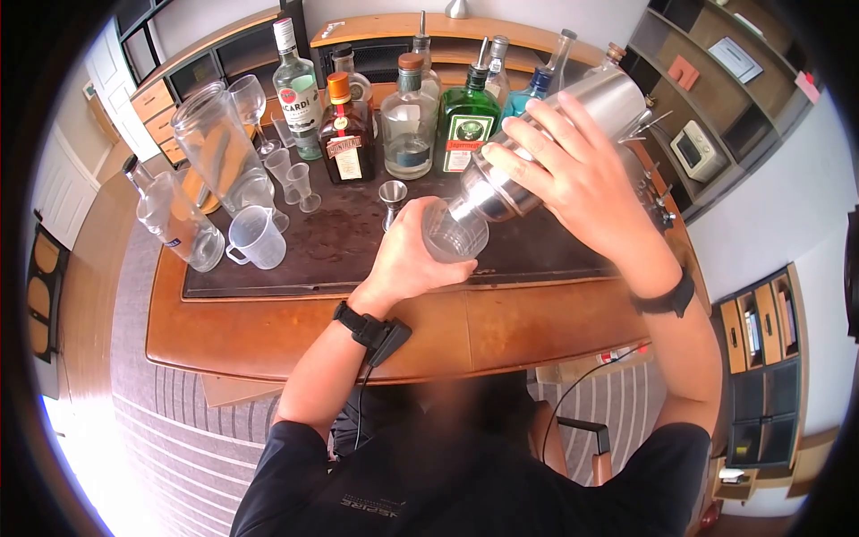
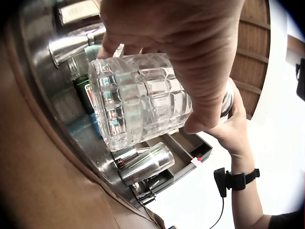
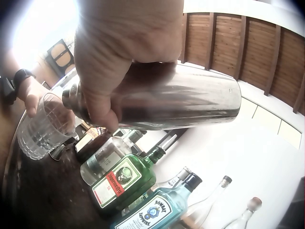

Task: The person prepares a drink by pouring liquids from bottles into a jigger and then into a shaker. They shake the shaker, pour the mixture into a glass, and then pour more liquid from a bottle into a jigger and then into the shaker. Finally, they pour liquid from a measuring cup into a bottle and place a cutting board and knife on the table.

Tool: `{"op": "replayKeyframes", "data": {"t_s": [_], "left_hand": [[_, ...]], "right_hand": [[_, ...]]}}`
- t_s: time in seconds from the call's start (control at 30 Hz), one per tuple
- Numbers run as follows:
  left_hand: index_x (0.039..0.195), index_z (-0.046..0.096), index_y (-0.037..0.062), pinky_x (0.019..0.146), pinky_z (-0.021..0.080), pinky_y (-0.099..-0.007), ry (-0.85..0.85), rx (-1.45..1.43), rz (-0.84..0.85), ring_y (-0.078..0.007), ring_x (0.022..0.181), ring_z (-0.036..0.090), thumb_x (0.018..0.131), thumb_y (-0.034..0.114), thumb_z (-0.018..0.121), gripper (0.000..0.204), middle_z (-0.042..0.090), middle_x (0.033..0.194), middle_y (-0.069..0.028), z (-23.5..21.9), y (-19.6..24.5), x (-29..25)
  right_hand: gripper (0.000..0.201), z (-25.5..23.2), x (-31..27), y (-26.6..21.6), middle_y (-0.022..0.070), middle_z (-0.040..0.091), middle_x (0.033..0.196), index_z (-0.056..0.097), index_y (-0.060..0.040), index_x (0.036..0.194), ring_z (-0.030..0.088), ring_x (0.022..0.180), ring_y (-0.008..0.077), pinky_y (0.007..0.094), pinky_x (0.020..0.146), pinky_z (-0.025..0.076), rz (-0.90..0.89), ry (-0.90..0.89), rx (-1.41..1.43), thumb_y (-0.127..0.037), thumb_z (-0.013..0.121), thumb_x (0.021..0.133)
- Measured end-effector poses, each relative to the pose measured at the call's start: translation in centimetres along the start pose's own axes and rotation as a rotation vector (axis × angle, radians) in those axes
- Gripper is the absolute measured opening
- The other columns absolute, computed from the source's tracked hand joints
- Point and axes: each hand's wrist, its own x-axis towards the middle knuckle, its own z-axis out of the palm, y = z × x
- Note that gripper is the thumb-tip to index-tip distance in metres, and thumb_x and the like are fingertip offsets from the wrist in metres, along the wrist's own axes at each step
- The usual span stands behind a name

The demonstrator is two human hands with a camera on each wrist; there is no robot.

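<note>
A steel cocktail shaker (image 1: 586,112) lies tilted in the right hand (image 1: 577,174), its narrow end down at the mouth of a cut-glass tumbler (image 1: 458,234). Fingers and thumb of the left hand (image 1: 413,255) curl round that tumbler, held above the table. In the right wrist view the shaker (image 3: 190,100) is nearly level and its spout end meets the rim of the glass (image 3: 43,131). The left wrist view shows the faceted glass (image 2: 143,98) gripped from above by the left hand (image 2: 190,52). Whether liquid is flowing I cannot tell.
Behind the hands stand several bottles, among them a green one (image 1: 469,125) and an orange-capped one (image 1: 346,134). A steel jigger (image 1: 392,195) is just beyond the left hand. At the left are a plastic measuring jug (image 1: 259,240), a tall glass pitcher (image 1: 215,148) and small stemmed glasses.
</note>
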Motion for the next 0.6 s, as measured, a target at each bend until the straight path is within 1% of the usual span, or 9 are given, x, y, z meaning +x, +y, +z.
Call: {"op": "replayKeyframes", "data": {"t_s": [0.1, 0.3, 0.5, 0.53, 0.6], "left_hand": [[0.132, 0.049, -0.0061, 0.100, 0.050, -0.0404, 0.028, 0.055, 0.053, -0.0336, 0.115, 0.062, 0.060, 0.031, 0.091, 0.092, 0.062, 0.120, -0.0233, 0.05, 0.05, -0.13], [0.132, 0.049, -0.0056, 0.099, 0.050, -0.0406, 0.019, 0.009, 0.041, -0.0335, 0.115, 0.062, 0.060, 0.032, 0.091, 0.091, 0.062, 0.121, -0.0228, 0.19, -0.40, -0.04], [0.132, 0.049, -0.0055, 0.100, 0.050, -0.0406, 0.017, 0.015, 0.036, -0.0339, 0.116, 0.062, 0.060, 0.032, 0.091, 0.092, 0.062, 0.122, -0.0228, 0.09, -0.25, -0.12], [0.132, 0.049, -0.0055, 0.100, 0.050, -0.0406, 0.016, 0.006, 0.034, -0.0340, 0.116, 0.062, 0.060, 0.033, 0.091, 0.092, 0.062, 0.122, -0.0229, 0.11, -0.33, -0.13], [0.133, 0.049, -0.0056, 0.101, 0.050, -0.0406, 0.012, -0.012, 0.034, -0.0341, 0.117, 0.062, 0.059, 0.033, 0.091, 0.093, 0.062, 0.123, -0.0231, 0.22, -0.55, -0.04]], "right_hand": [[0.043, 0.08, -0.05, 0.02, 0.0056, 0.062, 0.127, 0.065, -0.0205, 0.129, 0.053, 0.131, 0.0292, 0.0508, 0.118, 0.036, -0.009, 0.009, 0.008, -0.012, 0.060, 0.087], [0.042, 0.34, -0.14, -0.02, 0.0057, 0.062, 0.127, 0.065, -0.0202, 0.128, 0.053, 0.130, 0.0288, 0.0507, 0.117, 0.036, -0.026, 0.015, -0.012, -0.012, 0.060, 0.087], [0.042, 0.03, 0.08, 0.16, 0.0059, 0.062, 0.127, 0.066, -0.0200, 0.128, 0.053, 0.130, 0.0286, 0.0515, 0.117, 0.036, 0.011, 0.005, -0.027, -0.012, 0.060, 0.087], [0.042, 0.08, 0.11, 0.11, 0.0060, 0.062, 0.127, 0.066, -0.0193, 0.128, 0.053, 0.130, 0.0287, 0.0515, 0.117, 0.037, -0.023, 0.020, -0.023, -0.013, 0.061, 0.086], [0.042, 0.44, -0.08, 0.00, 0.0059, 0.062, 0.126, 0.066, -0.0191, 0.128, 0.053, 0.129, 0.0288, 0.0514, 0.117, 0.037, -0.034, 0.013, -0.014, -0.013, 0.061, 0.087]]}}
